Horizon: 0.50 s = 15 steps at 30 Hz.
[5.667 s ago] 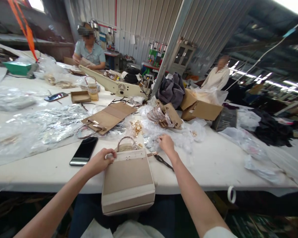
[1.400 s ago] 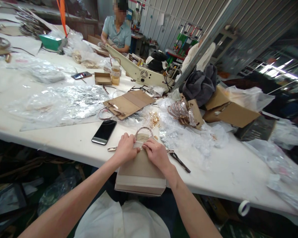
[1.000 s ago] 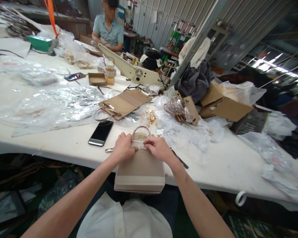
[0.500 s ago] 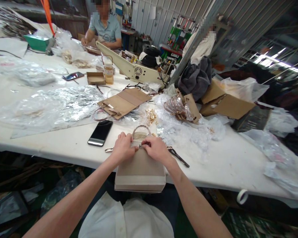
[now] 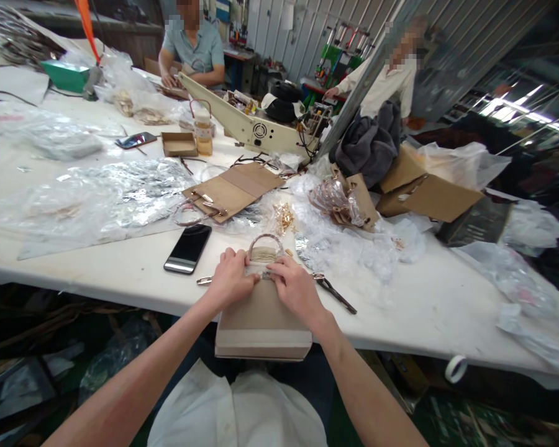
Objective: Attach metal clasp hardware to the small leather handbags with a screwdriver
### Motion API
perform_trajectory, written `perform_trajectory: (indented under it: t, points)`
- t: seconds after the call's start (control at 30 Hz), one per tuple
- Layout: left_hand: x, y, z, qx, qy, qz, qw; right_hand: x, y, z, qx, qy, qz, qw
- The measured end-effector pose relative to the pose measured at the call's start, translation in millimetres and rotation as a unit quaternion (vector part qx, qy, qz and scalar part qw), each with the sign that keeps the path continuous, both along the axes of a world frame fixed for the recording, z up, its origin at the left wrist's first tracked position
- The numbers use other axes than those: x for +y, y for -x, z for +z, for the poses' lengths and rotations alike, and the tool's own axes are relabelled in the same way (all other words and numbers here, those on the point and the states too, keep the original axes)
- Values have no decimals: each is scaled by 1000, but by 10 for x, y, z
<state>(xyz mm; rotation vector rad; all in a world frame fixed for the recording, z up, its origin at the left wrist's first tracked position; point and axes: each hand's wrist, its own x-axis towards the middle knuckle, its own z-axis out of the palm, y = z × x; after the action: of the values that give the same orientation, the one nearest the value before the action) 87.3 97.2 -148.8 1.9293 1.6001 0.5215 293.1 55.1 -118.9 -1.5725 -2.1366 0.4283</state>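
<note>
A beige handbag (image 5: 263,313) lies at the table's front edge, its base toward me and its round handle (image 5: 265,239) pointing away. My left hand (image 5: 233,276) grips the bag's upper left side, thumb near the middle. On the other side my right hand (image 5: 291,282) has its fingers closed at a small metal clasp (image 5: 265,275) in the middle of the bag's top. Metal strap hardware sticks out on both sides, with a dark strap (image 5: 338,295) at the right.
Left of the bag lies a black phone (image 5: 187,249). Beyond are a flat brown bag piece (image 5: 235,191), small gold fittings (image 5: 284,217), crumpled plastic (image 5: 354,248) and a cardboard box (image 5: 433,192). One person sits across the table; another stands behind the post (image 5: 368,81).
My right hand's fingers have shifted slightly at the clasp, which shows more now. My left hand and the bag stay nearly still. The person behind the post has come further into view.
</note>
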Motion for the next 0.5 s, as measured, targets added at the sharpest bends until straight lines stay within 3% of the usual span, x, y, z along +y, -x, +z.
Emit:
perform_trajectory:
  t: [0.23, 0.5]
  points:
    - [28, 7, 24, 11, 8, -4, 1000, -110, 5, -4, 11, 6, 39, 999]
    - [39, -39, 66, 12, 1, 13, 1000, -232, 65, -122, 30, -15, 9, 999]
